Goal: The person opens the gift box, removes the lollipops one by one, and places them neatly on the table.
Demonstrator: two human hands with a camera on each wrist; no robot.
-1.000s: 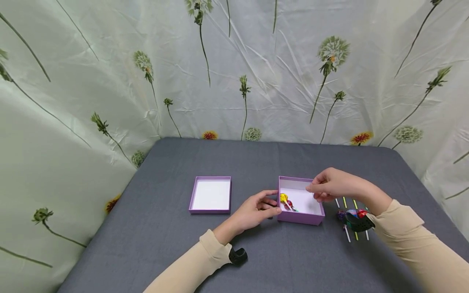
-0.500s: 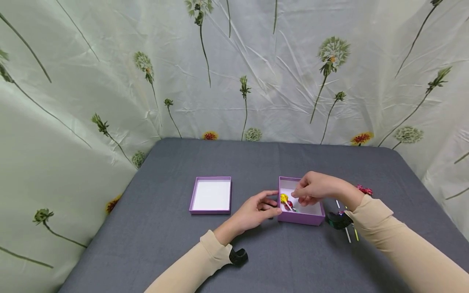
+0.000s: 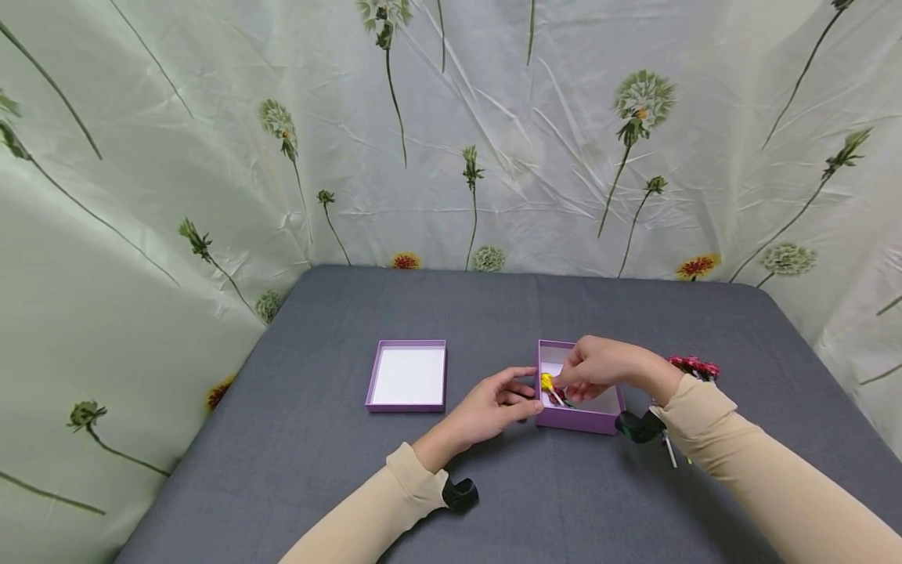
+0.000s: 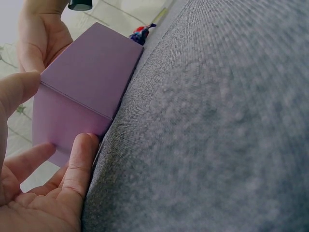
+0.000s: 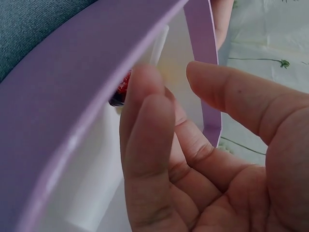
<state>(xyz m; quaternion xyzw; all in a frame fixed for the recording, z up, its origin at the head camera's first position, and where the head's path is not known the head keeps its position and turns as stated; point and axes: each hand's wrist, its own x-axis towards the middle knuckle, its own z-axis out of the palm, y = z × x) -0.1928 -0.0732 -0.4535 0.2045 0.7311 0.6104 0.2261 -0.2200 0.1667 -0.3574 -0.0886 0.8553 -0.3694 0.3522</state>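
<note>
An open purple box (image 3: 574, 421) with a white inside stands right of centre in the head view. My left hand (image 3: 486, 403) rests against its left side, thumb at the near corner, fingers touching the wall (image 4: 72, 116). My right hand (image 3: 599, 368) reaches down into the box, fingertips beside a yellow-wrapped lollipop (image 3: 546, 382). In the right wrist view its thumb stands apart from the bent fingers, with nothing seen held. A red-wrapped lollipop (image 5: 124, 87) lies behind those fingers, partly hidden by them and the box wall.
A shallow purple lid (image 3: 407, 376), white inside, lies to the left on the grey cloth-covered table (image 3: 282, 439). Several red-wrapped lollipops (image 3: 694, 366) lie right of the box; the right sleeve hides others, with one white stick (image 3: 669, 452) showing. A floral curtain (image 3: 423, 157) hangs behind.
My right hand has moved left and lower, from above the box's right side to the lollipops at its left. The left hand and box have stayed in place.
</note>
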